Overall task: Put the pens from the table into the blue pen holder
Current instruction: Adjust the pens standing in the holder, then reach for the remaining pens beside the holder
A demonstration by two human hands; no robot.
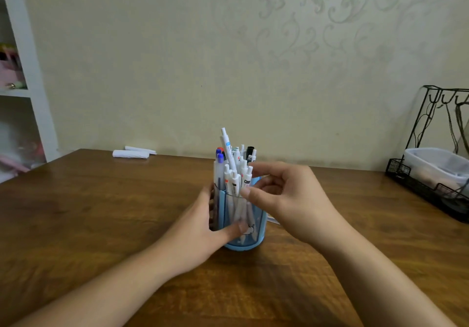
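Backdrop: patterned cream wall, brown wooden bench (101, 212).
Holder: blue pen holder (239, 244) mid-bench, packed with pens (234, 174).
Left hand (203, 227): wrapped round holder's side, steadying it.
Right hand (284, 194): fingers pinched narrow at pen tops by the rim; actual grip unclear.
Risk: crowded pens could jam, pop out, or tip the holder if pushed sideways.
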